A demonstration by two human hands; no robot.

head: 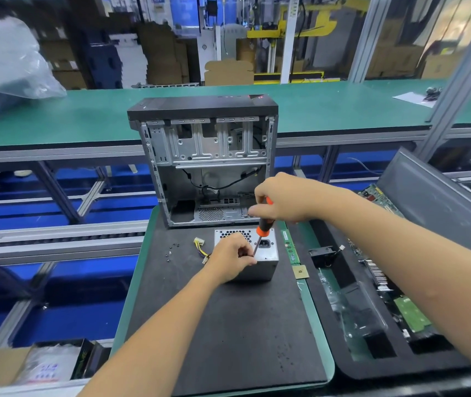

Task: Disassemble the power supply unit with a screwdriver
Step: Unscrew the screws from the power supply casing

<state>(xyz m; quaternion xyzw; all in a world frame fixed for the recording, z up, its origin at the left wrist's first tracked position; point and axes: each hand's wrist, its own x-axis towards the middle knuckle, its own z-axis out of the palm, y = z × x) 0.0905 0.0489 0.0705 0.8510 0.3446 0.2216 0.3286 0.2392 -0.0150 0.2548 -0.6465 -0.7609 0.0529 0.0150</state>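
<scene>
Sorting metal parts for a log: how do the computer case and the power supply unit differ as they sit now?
The computer case is far larger than the power supply unit. The case stands open and gutted; the unit is a closed box. Nobody touches the case, while the left hand holds the unit and the right hand works a screwdriver on it. Both are grey metal with vent holes.

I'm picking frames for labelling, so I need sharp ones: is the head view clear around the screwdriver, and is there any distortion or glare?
Head view: the screwdriver and power supply unit are reasonably sharp; wide-angle distortion bows the conveyor rails and stretches the forearms at the edges; lighting is even with soft shadows; the background beyond the computer case is blurred.
</scene>
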